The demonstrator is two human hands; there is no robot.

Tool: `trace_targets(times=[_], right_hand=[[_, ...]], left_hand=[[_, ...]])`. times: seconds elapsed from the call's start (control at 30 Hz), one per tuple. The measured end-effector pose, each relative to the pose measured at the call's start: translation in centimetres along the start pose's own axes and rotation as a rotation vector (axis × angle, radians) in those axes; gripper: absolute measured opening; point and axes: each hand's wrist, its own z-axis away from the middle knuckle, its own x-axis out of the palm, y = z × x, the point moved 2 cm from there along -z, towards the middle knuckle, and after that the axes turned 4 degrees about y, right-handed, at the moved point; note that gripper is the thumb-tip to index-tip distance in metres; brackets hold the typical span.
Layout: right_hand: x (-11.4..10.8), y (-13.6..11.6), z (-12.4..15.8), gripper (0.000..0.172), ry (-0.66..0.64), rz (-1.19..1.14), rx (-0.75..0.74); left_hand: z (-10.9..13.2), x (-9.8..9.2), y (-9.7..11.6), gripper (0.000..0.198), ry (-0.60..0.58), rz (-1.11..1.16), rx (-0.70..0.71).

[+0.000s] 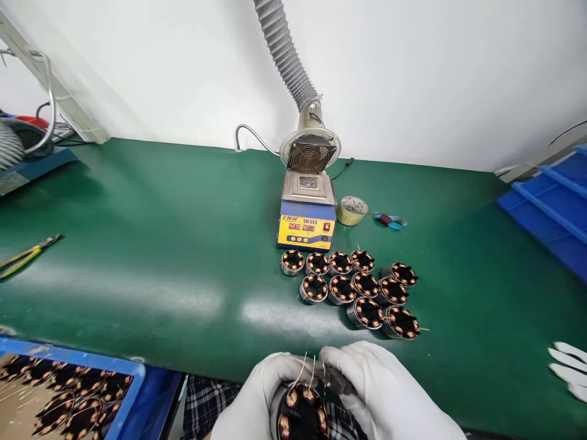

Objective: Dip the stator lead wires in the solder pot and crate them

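My left hand (263, 391), in a white glove, is wrapped round a motor stator (301, 415) at the bottom middle. The stator has copper coils on a black core, and thin wire ends stick up from its far rim. My right hand (367, 385), also gloved, is closed at the stator's right side, with a copper wire (324, 366) at its fingertips. Those fingertips look dark grey; whether anything else is in them I cannot make out. Ahead on the green bench, several more stators (342, 289) stand in uneven rows.
Behind the stators is a blue and yellow solder pot (306, 223) under a fume hose (287, 55). A round tin (352, 211) stands beside it. Yellow-handled cutters (30, 256) lie left. A blue crate (137, 379) of stators is lower left; a white glove (568, 366) lies right.
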Motion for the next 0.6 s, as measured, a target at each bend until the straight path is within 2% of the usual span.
trace_targets(times=[0.07, 0.17, 0.27, 0.33, 0.43, 0.5, 0.6], right_hand=[[0.1, -0.2, 0.3, 0.022, 0.049, 0.055, -0.001], [0.5, -0.6, 0.6, 0.020, 0.099, 0.136, 0.024], [0.5, -0.4, 0.3, 0.021, 0.119, 0.177, 0.083], [0.0, 0.5, 0.0, 0.020, 0.167, 0.148, 0.178], [-1.0, 2.2, -0.2, 0.021, 0.289, 0.112, 0.365], [-1.1, 2.5, -0.2, 0.023, 0.258, 0.038, 0.387], [-0.4, 1.1, -0.3, 0.024, 0.104, -0.127, 0.289]], left_hand=[[0.0, 0.0, -0.3, 0.046, -0.003, 0.058, -0.003], [-0.1, -0.2, -0.8, 0.038, -0.009, 0.114, -0.015], [-0.2, -0.8, -0.6, 0.050, -0.048, 0.049, -0.005], [-0.2, -1.3, -0.1, 0.057, -0.090, -0.051, 0.049], [0.2, -1.7, 0.4, 0.038, -0.083, -0.110, 0.103], [0.7, -1.7, 0.4, 0.038, -0.013, -0.079, 0.070], [1.4, -1.6, -0.1, 0.045, 0.113, -0.017, -0.058]])
